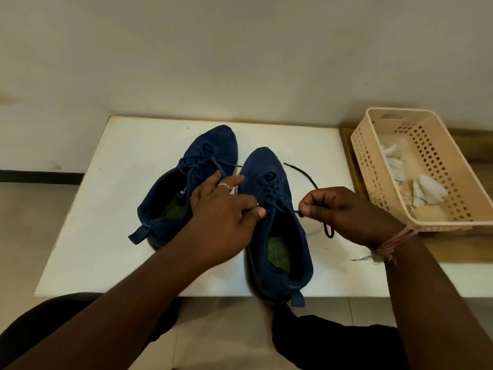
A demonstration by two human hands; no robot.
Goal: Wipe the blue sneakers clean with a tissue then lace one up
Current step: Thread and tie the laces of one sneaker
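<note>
Right sneaker point(277, 217): it stood on the white table point(120, 209), at the near edge, toe pointing to the far side; its heel hung a little over the edge.
Lace point(306, 177): dark, partly threaded through the eyelets of the right sneaker; one free end lay on the table to the right of the toe, and a small loop hung below the right hand.
Right hand point(346, 212): fingers were curled and pinched the lace just beside the top eyelets.
Left hand point(226, 214): it rested between the two shoes, fingers loosely bent; the thumb touched the left edge of the right sneaker's opening. If it pinched a lace, I cannot tell.
Left sneaker point(186, 188): on the table, just beside the other one, further away; its laces looked threaded.
Basket point(373, 166): beige plastic, on the right, with crumpled tissues point(426, 190) inside.
Progress: the used tissues in the basket suggested that the wiping was done. The lacing seemed near its end; pulling tight and tying was probably left.
</note>
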